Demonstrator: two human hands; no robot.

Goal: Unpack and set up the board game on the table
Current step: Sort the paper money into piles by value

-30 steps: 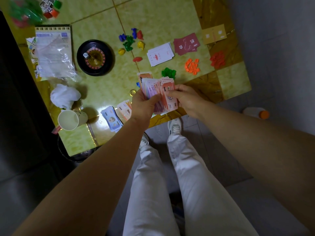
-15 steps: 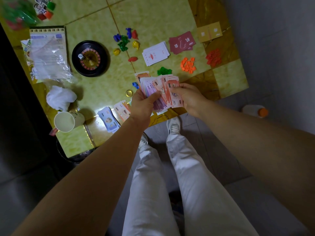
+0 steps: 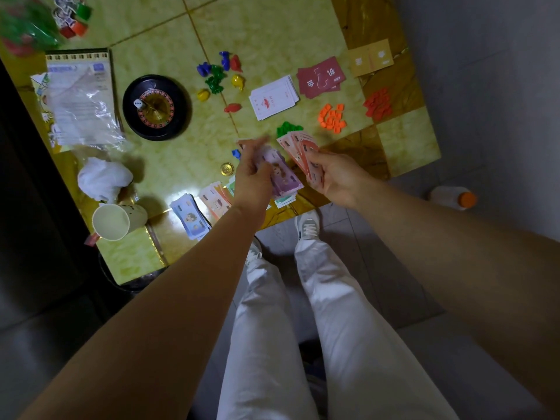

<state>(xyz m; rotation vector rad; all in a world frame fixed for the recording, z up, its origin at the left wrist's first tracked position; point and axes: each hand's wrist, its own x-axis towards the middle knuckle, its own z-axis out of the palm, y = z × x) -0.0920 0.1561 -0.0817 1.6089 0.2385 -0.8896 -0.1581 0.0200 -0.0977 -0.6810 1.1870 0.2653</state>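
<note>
My left hand (image 3: 253, 177) grips a stack of purple play-money notes (image 3: 283, 174) over the table's near edge. To its right, my right hand (image 3: 333, 177) holds a fan of red notes (image 3: 298, 147). Blue notes (image 3: 189, 218) and pink notes (image 3: 215, 201) lie in piles on the table by my left wrist. Farther back are the black roulette wheel (image 3: 156, 107), coloured pawns (image 3: 219, 75), white cards (image 3: 274, 97), dark red cards (image 3: 321, 77), tan cards (image 3: 372, 57), orange chips (image 3: 331, 118), red chips (image 3: 377, 104) and green chips (image 3: 288, 128).
A folded board under a clear plastic bag (image 3: 81, 101) lies at the left. A crumpled white tissue (image 3: 103, 178) and a paper cup (image 3: 116, 219) sit near the left front. A gold coin (image 3: 226, 169) lies by my left hand. A bottle (image 3: 453, 198) stands on the floor.
The single fan of notes held by both hands has split: my left hand drew the purple notes leftward, my right hand kept the red ones and moved right.
</note>
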